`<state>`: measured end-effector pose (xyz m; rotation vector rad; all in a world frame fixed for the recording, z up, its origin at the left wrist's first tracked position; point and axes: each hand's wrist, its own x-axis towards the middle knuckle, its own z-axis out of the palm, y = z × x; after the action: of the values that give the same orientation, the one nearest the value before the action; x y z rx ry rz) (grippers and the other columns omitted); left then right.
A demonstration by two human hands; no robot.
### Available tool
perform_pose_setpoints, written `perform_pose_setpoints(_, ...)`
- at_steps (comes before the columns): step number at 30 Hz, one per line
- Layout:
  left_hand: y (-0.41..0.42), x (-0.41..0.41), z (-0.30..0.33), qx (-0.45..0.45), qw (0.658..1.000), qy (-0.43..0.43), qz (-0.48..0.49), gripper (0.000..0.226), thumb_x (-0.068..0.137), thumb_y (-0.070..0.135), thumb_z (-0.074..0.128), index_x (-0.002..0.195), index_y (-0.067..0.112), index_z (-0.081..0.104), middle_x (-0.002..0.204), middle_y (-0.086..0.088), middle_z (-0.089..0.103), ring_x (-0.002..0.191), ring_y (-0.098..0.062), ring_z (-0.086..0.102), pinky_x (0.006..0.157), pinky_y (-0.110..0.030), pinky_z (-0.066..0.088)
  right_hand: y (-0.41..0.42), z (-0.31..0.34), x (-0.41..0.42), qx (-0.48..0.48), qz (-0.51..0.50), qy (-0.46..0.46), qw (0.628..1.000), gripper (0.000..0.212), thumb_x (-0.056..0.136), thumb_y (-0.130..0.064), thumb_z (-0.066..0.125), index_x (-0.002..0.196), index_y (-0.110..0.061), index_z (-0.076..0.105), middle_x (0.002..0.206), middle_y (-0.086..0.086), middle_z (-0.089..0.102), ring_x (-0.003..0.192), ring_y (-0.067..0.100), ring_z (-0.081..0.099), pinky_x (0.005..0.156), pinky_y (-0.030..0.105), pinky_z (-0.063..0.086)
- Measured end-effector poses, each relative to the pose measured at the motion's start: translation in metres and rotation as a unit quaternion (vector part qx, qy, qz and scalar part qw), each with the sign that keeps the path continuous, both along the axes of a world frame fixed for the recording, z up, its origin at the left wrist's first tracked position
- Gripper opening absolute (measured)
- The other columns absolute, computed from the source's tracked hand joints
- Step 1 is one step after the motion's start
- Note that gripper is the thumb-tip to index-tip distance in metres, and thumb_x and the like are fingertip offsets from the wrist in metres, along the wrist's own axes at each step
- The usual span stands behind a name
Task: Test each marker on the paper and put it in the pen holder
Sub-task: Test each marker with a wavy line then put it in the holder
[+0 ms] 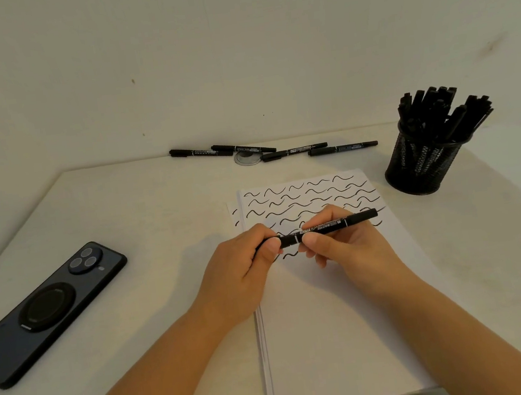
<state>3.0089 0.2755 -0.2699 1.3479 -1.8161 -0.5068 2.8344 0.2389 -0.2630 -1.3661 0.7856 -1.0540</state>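
Item: black marker (322, 227), held in both hands over the paper (333, 319).
Long axis runs 8 to 2 o'clock, slim end at 2. Left hand (244, 265) fingers pinch the 8 o'clock end; right hand (346, 242) fingers grip the barrel. Label print unreadable. Pen holder (419, 164) at 2 o'clock; four spare markers (274, 150) at 12; phone (46, 309) at 9 on the counter (142, 211).

Left hand (244, 265) conceals the marker's (325, 226) left end. Paper's (335, 336) near edge is cropped. Marker label text is illegible.
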Motion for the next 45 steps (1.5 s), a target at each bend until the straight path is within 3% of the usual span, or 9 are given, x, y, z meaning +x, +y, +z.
perform_pose_setpoints(8,0.001,-0.003,0.0,0.023,1.0,0.018,0.004,0.023,0.089,0.038,0.036,0.071,0.034,0.049,0.05,0.014,0.047,0.043,-0.007,0.036,0.044,-0.015,0.022,0.003,-0.002,0.001,-0.008,0.019,-0.019,1.0,0.011,0.079,0.0,0.061,0.077,-0.009,0.056,0.058,-0.001,0.066,0.05,0.003,0.055,0.049,0.014,0.039)
perform_pose_setpoints(20,0.0,0.0,0.004,0.05,0.997,0.05,-0.033,0.027,0.089,0.035,0.036,0.07,0.027,0.054,0.047,0.012,0.043,0.044,-0.006,0.032,0.045,-0.014,0.024,0.007,0.001,0.002,-0.064,0.036,-0.011,0.997,0.016,0.079,0.009,0.06,0.076,-0.006,0.055,0.06,-0.006,0.064,0.053,0.0,0.057,0.054,0.007,0.04)
perform_pose_setpoints(24,-0.003,0.003,0.007,0.04,0.994,0.105,0.008,0.019,0.086,0.033,0.041,0.075,0.02,0.05,0.05,0.011,0.039,0.047,-0.005,0.03,0.047,-0.015,0.024,0.005,0.006,0.0,-0.068,0.018,0.015,0.997,0.007,0.078,-0.009,0.067,0.079,-0.016,0.068,0.066,-0.003,0.068,0.059,0.003,0.058,0.054,0.013,0.041)
perform_pose_setpoints(27,-0.007,0.008,0.009,0.044,0.989,0.131,0.053,0.018,0.087,0.031,0.044,0.073,0.021,0.047,0.05,0.012,0.037,0.047,-0.006,0.029,0.047,-0.017,0.025,-0.002,0.006,-0.008,-0.017,-0.01,-0.025,1.0,0.023,0.083,-0.005,0.059,0.078,-0.021,0.074,0.069,0.003,0.069,0.062,0.009,0.057,0.053,0.02,0.042)
perform_pose_setpoints(29,-0.011,0.011,0.011,0.046,0.991,0.104,0.076,0.021,0.093,0.026,0.045,0.072,0.024,0.046,0.047,0.012,0.039,0.045,-0.006,0.031,0.045,-0.014,0.025,-0.007,0.008,-0.016,-0.028,-0.056,0.025,0.998,0.027,0.084,-0.005,0.059,0.076,-0.026,0.074,0.068,-0.002,0.07,0.061,0.007,0.055,0.054,0.018,0.042)
perform_pose_setpoints(33,-0.023,0.002,0.026,0.021,0.997,0.01,0.074,0.021,0.092,0.026,0.046,0.072,0.031,0.045,0.05,0.017,0.05,0.045,-0.004,0.039,0.045,-0.014,0.031,-0.016,0.019,-0.025,-0.128,-0.075,0.244,0.958,0.016,0.079,-0.019,0.07,0.074,-0.034,0.069,0.063,-0.018,0.064,0.058,-0.006,0.052,0.053,0.005,0.035)
perform_pose_setpoints(37,-0.037,-0.027,0.044,-0.03,0.994,-0.094,0.04,0.016,0.092,0.031,0.045,0.076,0.033,0.042,0.05,0.013,0.048,0.051,-0.005,0.045,0.047,-0.018,0.028,-0.022,0.035,-0.028,-0.242,-0.06,0.37,0.895,0.008,0.08,-0.032,0.067,0.088,-0.032,0.068,0.07,-0.018,0.061,0.07,-0.001,0.055,0.06,0.012,0.037)
perform_pose_setpoints(42,-0.057,-0.063,0.061,-0.083,0.987,-0.134,0.007,0.013,0.092,0.034,0.044,0.085,0.024,0.047,0.053,0.018,0.043,0.051,-0.002,0.044,0.049,-0.017,0.028,-0.032,0.053,-0.046,-0.331,-0.099,0.394,0.852,0.012,0.083,-0.033,0.061,0.081,-0.021,0.064,0.069,-0.008,0.06,0.069,0.011,0.052,0.062,0.029,0.043)
perform_pose_setpoints(45,-0.069,-0.078,0.071,-0.116,0.984,-0.137,0.002,0.019,0.093,0.04,0.039,0.092,0.023,0.048,0.051,0.019,0.041,0.049,0.0,0.044,0.047,-0.014,0.023,-0.043,0.061,-0.061,-0.349,-0.124,0.4,0.838,0.011,0.081,-0.028,0.065,0.082,-0.018,0.066,0.072,-0.008,0.057,0.072,0.013,0.051,0.064,0.026,0.042)
